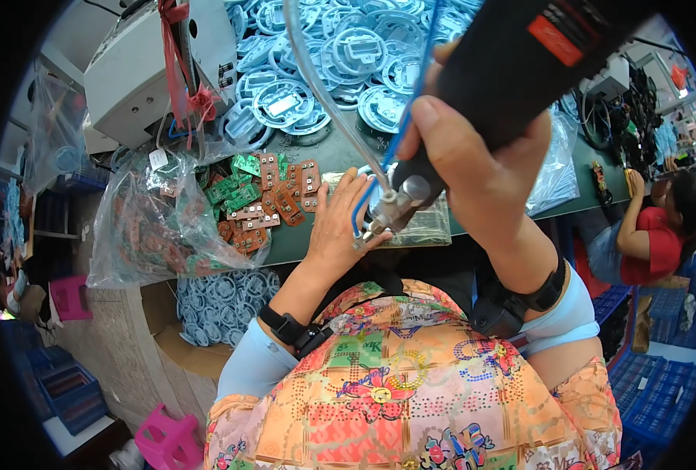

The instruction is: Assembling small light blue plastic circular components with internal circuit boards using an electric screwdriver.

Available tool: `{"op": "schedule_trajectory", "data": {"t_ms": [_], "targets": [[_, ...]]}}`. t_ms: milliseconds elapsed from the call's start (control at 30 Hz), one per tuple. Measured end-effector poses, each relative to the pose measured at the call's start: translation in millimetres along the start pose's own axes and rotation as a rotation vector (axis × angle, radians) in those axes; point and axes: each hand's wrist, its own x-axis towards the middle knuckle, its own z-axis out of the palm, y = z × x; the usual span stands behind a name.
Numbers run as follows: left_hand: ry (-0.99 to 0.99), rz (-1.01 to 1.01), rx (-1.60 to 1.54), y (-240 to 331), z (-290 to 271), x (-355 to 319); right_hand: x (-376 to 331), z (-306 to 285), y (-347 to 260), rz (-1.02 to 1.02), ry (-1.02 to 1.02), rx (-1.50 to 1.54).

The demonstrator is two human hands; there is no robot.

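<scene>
My right hand [473,153] is wrapped round a black powered screwdriver [532,74], which slants down toward my left hand. A clear hose [332,102] and a thin blue tube [405,125] run to its metal nose [393,207]. My left hand [338,219] rests at the table's near edge, its fingers closed about the spot under the nose. What they hold is mostly hidden by the tool. Just left of that hand lies a pile of small brown and green circuit boards [268,190].
Light blue round plastic parts [360,51] heap across the far side of the green table [320,141]. A grey machine [156,74] and a clear bag of boards [156,223] stand left. More blue parts [227,305] fill a box below. A person in red [653,235] sits right.
</scene>
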Motion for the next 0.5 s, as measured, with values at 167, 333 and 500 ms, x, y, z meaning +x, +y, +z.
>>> {"op": "schedule_trajectory", "data": {"t_ms": [167, 333, 500], "targets": [[-0.104, -0.033, 0.144, -7, -3, -3, 22, -22, -10, -0.061, -0.063, 0.053], [-0.114, 0.016, 0.132, 18, -14, 18, 44, -63, -43, -0.125, 0.113, -0.083], [-0.212, 0.126, 0.185, 26, 13, 32, 47, -58, -26, -0.152, 0.095, -0.106]]}}
